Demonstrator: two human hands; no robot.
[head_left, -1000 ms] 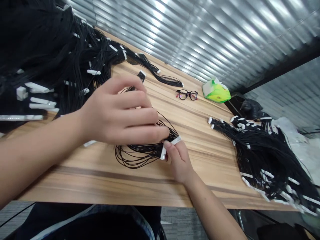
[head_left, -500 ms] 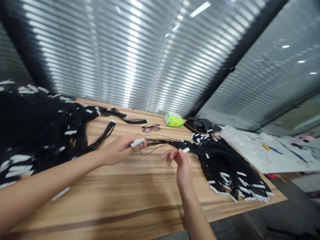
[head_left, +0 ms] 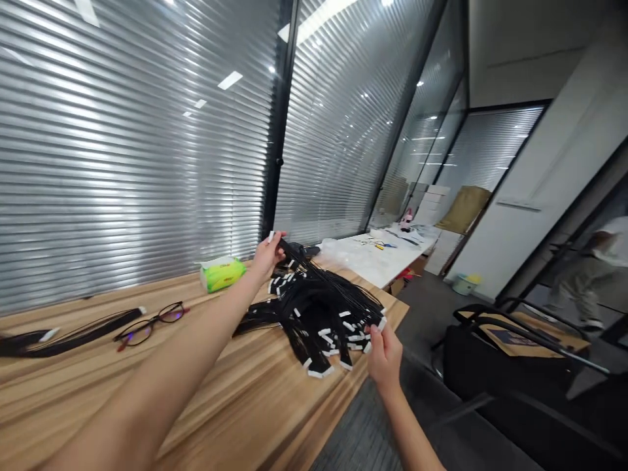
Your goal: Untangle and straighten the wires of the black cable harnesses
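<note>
A bundle of thin black wires (head_left: 336, 281) with white end pieces stretches between my two hands, above the table's right part. My left hand (head_left: 267, 255) is closed on its far end, where a white end piece shows above the fingers. Nearer and to the right, my right hand (head_left: 386, 358) pinches the white end piece at the other end. Under the stretched bundle lies a pile of similar black wires (head_left: 309, 320), many white ends fanned toward the table's right edge.
Eyeglasses (head_left: 153, 324) and a green tissue pack (head_left: 223, 273) lie on the wooden table (head_left: 235, 405). Another black bundle (head_left: 93, 330) is at left. A white table (head_left: 375, 265) bears plastic and tools. A black chair (head_left: 490, 360) stands right; a person (head_left: 583, 281) is farther back.
The view has swung right. My left hand has moved over to the right-hand pile with the wire bundle, now stretched out. My right hand, earlier with loosely curled fingers, now pinches its near end.
</note>
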